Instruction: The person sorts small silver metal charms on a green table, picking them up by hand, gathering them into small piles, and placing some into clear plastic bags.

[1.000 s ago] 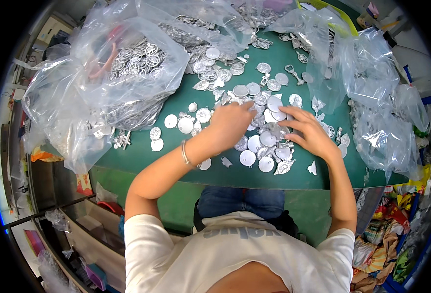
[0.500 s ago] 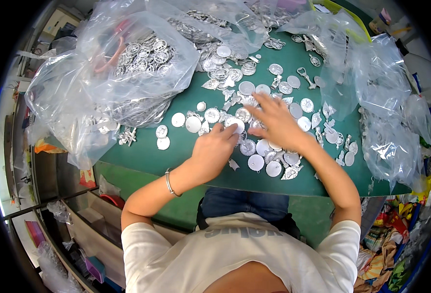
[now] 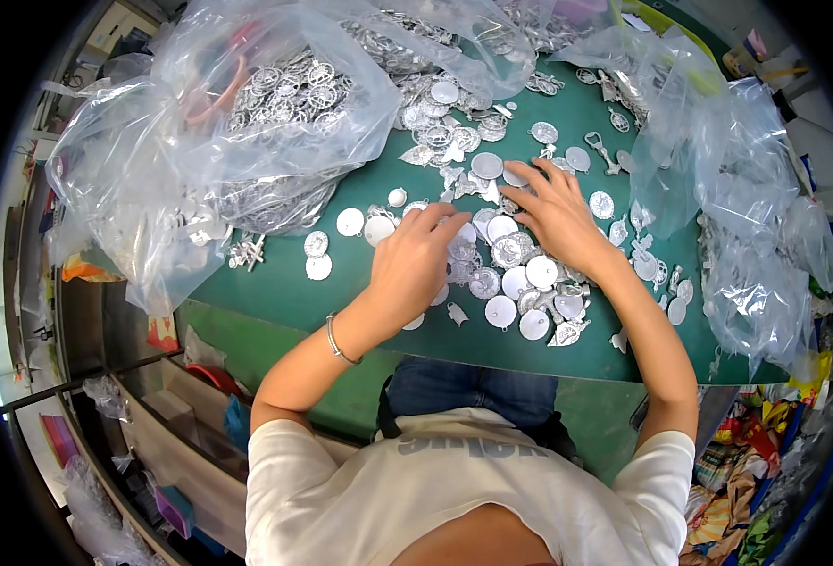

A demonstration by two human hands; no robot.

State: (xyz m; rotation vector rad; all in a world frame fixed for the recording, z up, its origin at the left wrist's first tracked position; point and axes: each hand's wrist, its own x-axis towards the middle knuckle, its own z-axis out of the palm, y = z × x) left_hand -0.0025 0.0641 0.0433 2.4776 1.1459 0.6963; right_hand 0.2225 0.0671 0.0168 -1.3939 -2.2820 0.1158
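Flat silver medallions, some patterned and some plain-faced, lie in a loose heap between my two hands. My left hand, a metal bangle at its wrist, rests palm down over the heap's left side, its fingers reaching forward and covering pieces. Across the heap, my right hand is spread over the far right side, fingertips on or just above a few discs. Neither hand visibly holds a piece. Round discs and a leaf-shaped charm lie around the heap.
A clear plastic bag full of ring-shaped silver pieces stands at the left on the green table. More bags of metal parts line the right edge. Farther back is another pile of charms. Beige drawers stand below left.
My left hand has moved forward, its fingers extending from around a plain disc. My right hand has shifted right and slightly away, uncovering more medallions in the middle. The view has shifted a little.
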